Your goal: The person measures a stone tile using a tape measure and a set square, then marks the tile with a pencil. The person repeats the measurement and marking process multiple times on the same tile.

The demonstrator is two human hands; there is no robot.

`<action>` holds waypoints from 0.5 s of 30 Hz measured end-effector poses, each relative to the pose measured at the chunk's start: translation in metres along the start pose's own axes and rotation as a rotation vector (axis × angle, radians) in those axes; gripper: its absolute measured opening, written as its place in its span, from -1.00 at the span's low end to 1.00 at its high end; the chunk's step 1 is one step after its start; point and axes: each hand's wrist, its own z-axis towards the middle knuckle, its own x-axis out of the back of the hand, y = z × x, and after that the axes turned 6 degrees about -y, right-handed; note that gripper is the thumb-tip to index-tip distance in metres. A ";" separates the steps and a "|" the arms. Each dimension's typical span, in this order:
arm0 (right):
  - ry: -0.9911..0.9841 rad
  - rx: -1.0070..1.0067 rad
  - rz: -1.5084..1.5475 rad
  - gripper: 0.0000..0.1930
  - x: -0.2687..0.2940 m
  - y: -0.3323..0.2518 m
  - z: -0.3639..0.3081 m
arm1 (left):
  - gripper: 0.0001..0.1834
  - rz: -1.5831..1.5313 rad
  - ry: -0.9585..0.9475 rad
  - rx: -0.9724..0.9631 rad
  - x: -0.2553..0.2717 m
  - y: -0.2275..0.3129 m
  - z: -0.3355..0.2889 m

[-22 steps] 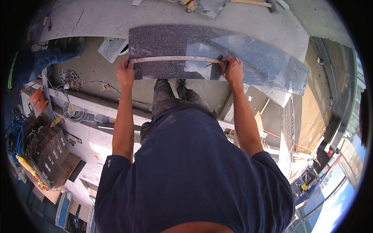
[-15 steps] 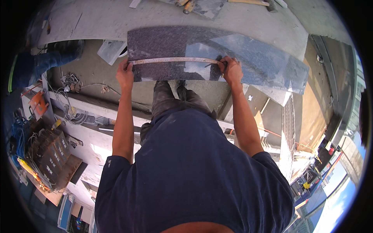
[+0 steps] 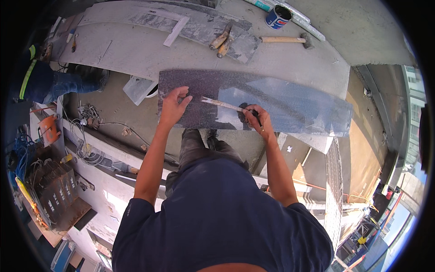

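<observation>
Reference landmark: the long dark speckled stone slab with a polished, reflective face (image 3: 290, 106), lying crosswise in front of the wearer, whose shoes show at its near edge. Left hand (image 3: 173, 106) is over the slab's left part, fingers loosely curled, thumb apart from them, gripping nothing. Right hand (image 3: 259, 120), over the slab's near middle, is closed around the dark case of a tape measure with a narrow pale blade (image 3: 223, 104); the blade extends left above the slab, its free end near the left hand but apart from it. Whether the blade touches the stone, cannot tell. Blade graduations: too small to read. Writing noted: beyond the slab, an open blue cylindrical can (image 3: 277, 18) carries a printed label with a red patch and white lettering. Well left of the slab and nearer the wearer, a row of rust-brown metal blocks (image 3: 54, 192) bears repeated white characters on its faces. Beyond the slab, short of the can, lies a hammer with a pale wooden handle and dark head (image 3: 283, 40); left of it, grey-bladed trowels with worn wooden handles (image 3: 243, 46). Left of the slab, a co-worker's blue-trousered leg (image 3: 68, 85) is in view, with a yellow-green reflective stripe (image 3: 28, 79) on the dark clothing above.
</observation>
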 end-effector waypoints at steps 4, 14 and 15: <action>0.161 0.139 0.248 -0.60 0.031 0.016 0.008 | -0.65 -0.013 0.153 0.043 0.007 -0.008 0.028; 0.428 0.123 -0.085 -0.68 0.145 0.031 0.171 | -0.39 0.310 0.204 0.047 0.085 -0.039 0.170; 0.408 0.134 -0.161 -0.68 0.150 0.035 0.191 | -0.33 0.353 0.180 0.062 0.086 -0.046 0.186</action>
